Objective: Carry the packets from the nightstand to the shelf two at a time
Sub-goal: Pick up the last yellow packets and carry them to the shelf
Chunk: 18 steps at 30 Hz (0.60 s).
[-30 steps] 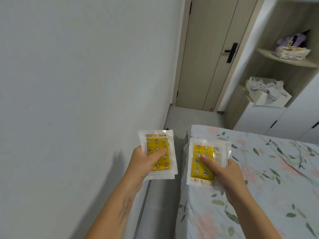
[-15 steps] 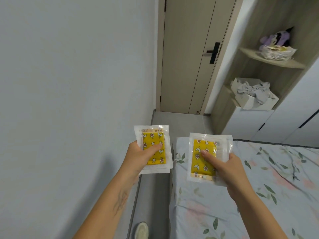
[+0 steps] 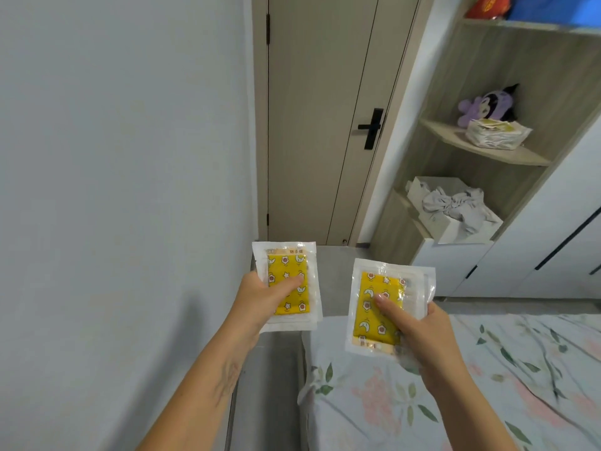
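Both clear packets (image 3: 287, 284) (image 3: 379, 307) show yellow inserts printed with stars, moons and flowers. The bedsheet (image 3: 487, 385) is pale with green leaves and pink blooms (lower right). The plush toy (image 3: 484, 104) is purple, the door (image 3: 325, 125) beige.

Both forearms and hands (image 3: 419, 330) are bare, with no sleeves visible.

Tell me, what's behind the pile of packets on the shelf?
A purple plush toy sits behind the stack of packets on the wooden shelf. Its head and one arm show; the packets cover its lower body.
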Each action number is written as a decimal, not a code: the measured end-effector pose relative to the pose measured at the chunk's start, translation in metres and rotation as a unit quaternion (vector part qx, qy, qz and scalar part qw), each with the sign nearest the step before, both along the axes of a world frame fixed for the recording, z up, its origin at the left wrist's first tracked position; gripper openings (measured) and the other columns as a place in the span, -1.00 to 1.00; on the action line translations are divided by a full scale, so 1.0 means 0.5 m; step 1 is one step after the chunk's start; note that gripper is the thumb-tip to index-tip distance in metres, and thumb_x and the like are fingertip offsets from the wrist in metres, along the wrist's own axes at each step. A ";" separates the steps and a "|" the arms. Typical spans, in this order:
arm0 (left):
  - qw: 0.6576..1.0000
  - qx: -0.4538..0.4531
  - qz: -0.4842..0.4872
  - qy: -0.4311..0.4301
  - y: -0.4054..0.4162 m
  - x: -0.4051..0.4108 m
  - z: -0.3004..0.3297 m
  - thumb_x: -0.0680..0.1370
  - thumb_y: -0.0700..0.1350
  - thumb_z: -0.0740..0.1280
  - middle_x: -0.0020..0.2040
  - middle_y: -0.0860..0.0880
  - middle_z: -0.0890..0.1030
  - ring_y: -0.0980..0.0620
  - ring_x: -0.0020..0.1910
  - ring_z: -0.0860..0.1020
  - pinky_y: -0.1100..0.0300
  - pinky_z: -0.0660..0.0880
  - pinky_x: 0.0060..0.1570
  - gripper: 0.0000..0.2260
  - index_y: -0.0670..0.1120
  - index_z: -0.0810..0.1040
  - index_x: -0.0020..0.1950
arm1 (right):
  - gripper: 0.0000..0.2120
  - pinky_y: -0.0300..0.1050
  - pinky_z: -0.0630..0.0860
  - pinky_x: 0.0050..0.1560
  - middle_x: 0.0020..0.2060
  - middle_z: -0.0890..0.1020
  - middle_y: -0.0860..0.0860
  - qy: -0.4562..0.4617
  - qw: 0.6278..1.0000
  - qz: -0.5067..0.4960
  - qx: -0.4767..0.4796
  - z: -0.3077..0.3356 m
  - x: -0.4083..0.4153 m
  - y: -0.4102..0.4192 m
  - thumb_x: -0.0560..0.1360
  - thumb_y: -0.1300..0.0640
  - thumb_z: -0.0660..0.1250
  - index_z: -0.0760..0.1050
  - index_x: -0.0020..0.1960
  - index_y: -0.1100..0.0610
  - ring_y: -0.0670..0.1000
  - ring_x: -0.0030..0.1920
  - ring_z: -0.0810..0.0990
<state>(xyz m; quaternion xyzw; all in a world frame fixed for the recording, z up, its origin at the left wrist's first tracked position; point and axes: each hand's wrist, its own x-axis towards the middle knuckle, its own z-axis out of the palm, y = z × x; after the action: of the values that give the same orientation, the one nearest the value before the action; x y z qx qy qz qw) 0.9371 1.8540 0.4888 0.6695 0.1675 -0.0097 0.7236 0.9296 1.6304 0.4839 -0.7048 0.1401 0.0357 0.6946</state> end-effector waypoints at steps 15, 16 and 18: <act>0.995 0.020 -0.074 0.065 -0.101 0.594 -0.053 0.48 -0.13 0.46 -0.09 -0.01 0.72 0.02 -0.10 0.68 0.09 0.60 -0.03 -0.85 -0.06 0.63 0.03 | -0.78 -0.07 0.65 -0.28 -0.24 0.74 0.05 -0.001 0.998 -0.052 0.024 -0.015 0.551 -0.100 0.36 0.15 0.52 0.61 -0.02 0.14 0.06 -0.25 0.74; 0.995 0.023 -0.073 0.061 -0.100 0.630 -0.048 0.48 -0.14 0.46 -0.11 0.00 0.72 0.04 -0.12 0.68 0.12 0.60 -0.06 -0.87 -0.06 0.63 0.01 | -0.80 -0.09 0.65 -0.30 -0.24 0.74 0.05 -0.004 0.998 -0.050 0.026 -0.011 0.586 -0.098 0.37 0.16 0.52 0.61 -0.03 0.14 0.05 -0.25 0.74; 0.996 0.023 -0.067 0.049 -0.094 0.699 -0.036 0.48 -0.16 0.45 -0.15 0.03 0.71 0.08 -0.17 0.68 0.20 0.58 -0.18 -0.91 -0.03 0.62 -0.04 | -0.82 -0.13 0.65 -0.33 -0.24 0.74 0.05 -0.011 0.998 -0.047 0.034 -0.005 0.655 -0.093 0.38 0.19 0.51 0.62 -0.03 0.16 0.04 -0.25 0.74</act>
<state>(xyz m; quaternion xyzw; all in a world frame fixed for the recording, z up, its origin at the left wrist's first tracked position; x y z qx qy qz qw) 1.2865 1.8072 0.4707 0.6942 0.1579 -0.0873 0.6968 1.2573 1.5837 0.4815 -0.6735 0.1643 -0.0004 0.7207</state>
